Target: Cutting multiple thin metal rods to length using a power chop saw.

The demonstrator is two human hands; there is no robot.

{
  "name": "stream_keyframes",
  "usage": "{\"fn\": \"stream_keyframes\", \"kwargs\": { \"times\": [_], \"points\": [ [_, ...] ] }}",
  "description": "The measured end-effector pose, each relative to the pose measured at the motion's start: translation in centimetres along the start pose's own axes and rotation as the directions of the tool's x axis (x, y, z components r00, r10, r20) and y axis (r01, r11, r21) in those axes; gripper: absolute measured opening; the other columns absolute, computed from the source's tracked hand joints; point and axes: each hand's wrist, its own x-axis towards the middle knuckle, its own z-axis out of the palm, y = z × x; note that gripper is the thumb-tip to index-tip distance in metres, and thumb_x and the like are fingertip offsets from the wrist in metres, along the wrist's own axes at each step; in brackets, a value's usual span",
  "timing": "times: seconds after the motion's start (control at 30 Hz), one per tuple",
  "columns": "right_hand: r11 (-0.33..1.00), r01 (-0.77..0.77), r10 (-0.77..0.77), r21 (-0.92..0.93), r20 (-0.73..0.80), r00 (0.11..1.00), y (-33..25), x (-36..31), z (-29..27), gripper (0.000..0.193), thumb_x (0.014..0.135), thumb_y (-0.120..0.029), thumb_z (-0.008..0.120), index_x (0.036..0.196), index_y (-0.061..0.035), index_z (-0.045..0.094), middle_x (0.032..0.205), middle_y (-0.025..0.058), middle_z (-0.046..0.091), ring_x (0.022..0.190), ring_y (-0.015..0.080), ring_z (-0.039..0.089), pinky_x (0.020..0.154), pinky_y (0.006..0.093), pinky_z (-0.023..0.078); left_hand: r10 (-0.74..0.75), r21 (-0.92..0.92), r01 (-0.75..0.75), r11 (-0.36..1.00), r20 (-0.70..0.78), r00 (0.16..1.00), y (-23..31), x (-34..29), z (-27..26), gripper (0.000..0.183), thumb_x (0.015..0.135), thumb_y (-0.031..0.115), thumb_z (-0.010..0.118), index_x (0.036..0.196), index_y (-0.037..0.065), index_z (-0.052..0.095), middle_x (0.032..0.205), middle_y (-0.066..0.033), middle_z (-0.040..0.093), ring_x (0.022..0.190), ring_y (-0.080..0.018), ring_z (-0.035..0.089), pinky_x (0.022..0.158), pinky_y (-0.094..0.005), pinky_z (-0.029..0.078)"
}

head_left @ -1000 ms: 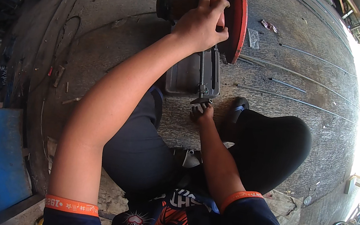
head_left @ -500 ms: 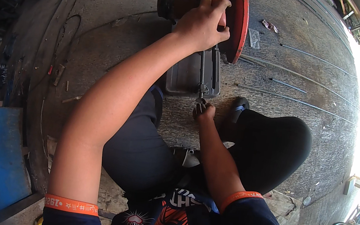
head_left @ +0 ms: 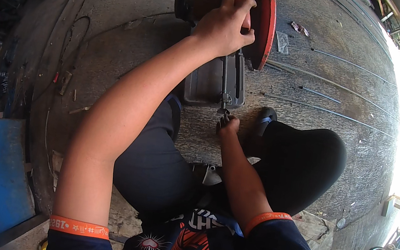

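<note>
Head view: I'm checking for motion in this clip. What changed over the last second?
Very little. The right hand shifted slightly at the vise crank on the front of the chop saw. The left hand stays gripped on the saw's handle; the red blade guard has not moved.

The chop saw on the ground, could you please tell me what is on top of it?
The left hand grips the handle on top of the chop saw, beside the red blade guard. The handle itself is mostly covered by that hand.
</note>
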Motion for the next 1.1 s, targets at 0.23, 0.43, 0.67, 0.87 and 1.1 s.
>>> {"fn": "stream_keyframes", "kwargs": {
  "times": [0.23, 0.43, 0.67, 0.87, 1.1],
  "points": [
    [0.972, -0.233, 0.213, 0.041, 0.273, 0.938, 0.8, 0.2, 0.1, 0.023, 0.091, -0.03, 0.053, 0.102, -0.0109, 0.057, 0.099, 0.0035, 0.061, 0.097, 0.0204, 0.058, 0.085, 0.0411, 0.042, 0.013, 0.012, -0.013, 1.0, -0.016, 1.0, -0.1, -0.1, 0.1, 0.066, 0.077, 0.027, 0.075, 0.133, 0.013, 0.045, 0.143, -0.0412, 0.025, 0.096, -0.049, 0.065, 0.08, -0.0466, 0.06],
    [0.998, 0.013, -0.021, 0.054, 0.131, 0.991, 0.5, 1.0, -0.1, 0.019, 0.092, -0.02, 0.047, 0.101, -0.0145, 0.063, 0.103, 0.0014, 0.064, 0.103, 0.0164, 0.057, 0.085, 0.0367, 0.04, 0.009, 0.009, -0.009, 1.0, -0.005, 1.0, 0.0, 0.0, 0.0, 0.065, 0.077, 0.028, 0.074, 0.133, 0.013, 0.045, 0.143, -0.0422, 0.024, 0.095, -0.0491, 0.065, 0.079, -0.0466, 0.06],
    [0.318, 0.879, -0.841, -0.356, 0.321, 0.435, -0.2, -1.9, 1.5, 0.049, 0.077, -0.024, 0.07, 0.121, -0.0029, 0.061, 0.107, 0.0183, 0.063, 0.096, 0.0338, 0.063, 0.09, 0.0429, 0.048, -0.007, 0.01, 0.007, 1.0, 0.002, 1.0, 0.0, -0.1, 0.0, 0.066, 0.076, 0.028, 0.075, 0.133, 0.013, 0.044, 0.144, -0.042, 0.024, 0.093, -0.0494, 0.066, 0.079, -0.0466, 0.06],
    [-0.23, 0.649, -0.501, -0.725, 0.66, 0.559, -2.5, -6.6, 2.6, 0.075, 0.07, -0.02, 0.074, 0.14, -0.0247, 0.05, 0.139, 0.0256, 0.043, 0.118, 0.0424, 0.054, 0.1, 0.0485, 0.044, -0.003, -0.009, 0.003, 1.0, -0.019, 1.0, 0.0, -0.2, 0.1, 0.066, 0.075, 0.027, 0.075, 0.133, 0.014, 0.045, 0.143, -0.0413, 0.026, 0.092, -0.0491, 0.066, 0.079, -0.0465, 0.06],
    [-0.556, 0.487, -0.497, -0.674, 0.739, 0.455, -2.3, -7.8, 2.7, 0.077, 0.071, -0.019, 0.076, 0.141, -0.0315, 0.046, 0.142, 0.0215, 0.042, 0.116, 0.0468, 0.054, 0.095, 0.0558, 0.043, -0.01, -0.003, 0.01, 1.0, -0.007, 1.0, 0.1, -0.2, 0.1, 0.065, 0.075, 0.027, 0.076, 0.132, 0.014, 0.046, 0.143, -0.0405, 0.027, 0.094, -0.0487, 0.066, 0.082, -0.0473, 0.059]
  ]
}}
